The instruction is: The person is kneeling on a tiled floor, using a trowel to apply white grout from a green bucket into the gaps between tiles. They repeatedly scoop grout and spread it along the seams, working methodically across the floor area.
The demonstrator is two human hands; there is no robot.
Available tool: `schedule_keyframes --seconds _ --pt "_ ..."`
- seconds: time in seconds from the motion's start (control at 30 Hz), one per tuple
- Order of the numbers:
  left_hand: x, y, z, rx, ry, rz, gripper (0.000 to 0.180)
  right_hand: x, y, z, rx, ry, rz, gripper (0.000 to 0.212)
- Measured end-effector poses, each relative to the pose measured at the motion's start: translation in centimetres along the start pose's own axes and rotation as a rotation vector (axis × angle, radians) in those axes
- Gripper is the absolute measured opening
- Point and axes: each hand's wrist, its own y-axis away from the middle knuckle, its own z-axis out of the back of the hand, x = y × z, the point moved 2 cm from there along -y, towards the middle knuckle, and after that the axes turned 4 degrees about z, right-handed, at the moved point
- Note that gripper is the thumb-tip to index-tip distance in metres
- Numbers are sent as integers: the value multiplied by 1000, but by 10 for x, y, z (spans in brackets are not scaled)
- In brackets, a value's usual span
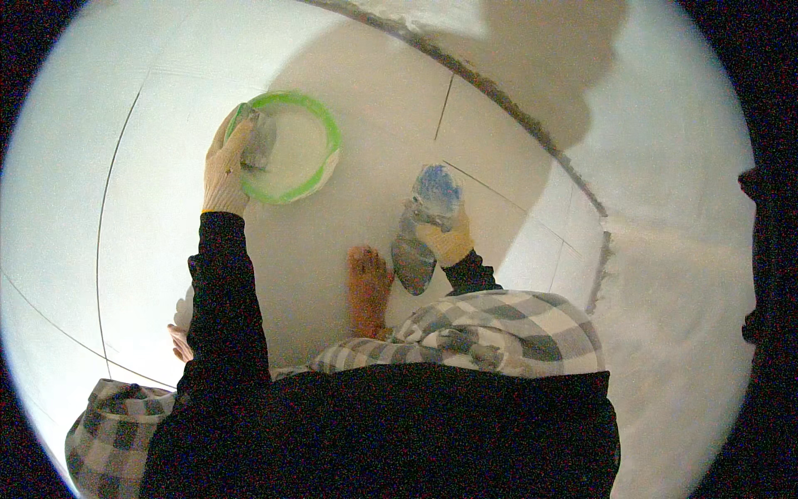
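Observation:
My left hand [226, 162], in a cream knitted glove, is closed at the left rim of a round tub [334, 133] with a bright green rim. It grips a flat grey scraper [263, 143], whose blade lies over the tub's opening. Pale material shows inside the tub. My right hand [449, 239], gloved too, is closed around a blue, white-smeared tool [438, 191] right of the tub; its exact kind is unclear. Below that, beside the same hand, is a dark grey, pointed blade-like piece [413, 264]. Whether the two pieces are joined cannot be made out.
One bare foot [368, 287] stands on the pale tiled floor [307, 258] below the tub; another [179, 341] shows beside my left sleeve. A rough dark joint [499, 96] separates the floor from a pale wall [673, 183] at the right. Checked trousers [532, 328] cover my bent legs.

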Motion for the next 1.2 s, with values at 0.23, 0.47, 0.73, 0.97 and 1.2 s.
schedule_keyframes --seconds 0.23,0.47,0.73,0.97,1.2 --pt "-5 2 -3 9 18 25 55 41 -4 -30 335 373 195 95" --pt "-1 2 -2 48 18 0 52 40 -4 -62 472 350 417 104" --pt "-7 3 -7 53 29 -42 53 38 -6 -67 497 302 326 102" --pt "-16 4 -21 -3 -159 -60 49 43 -18 -48 520 414 268 90" --pt "-21 1 -50 -12 -432 -145 48 42 -58 -1 440 397 2 76"
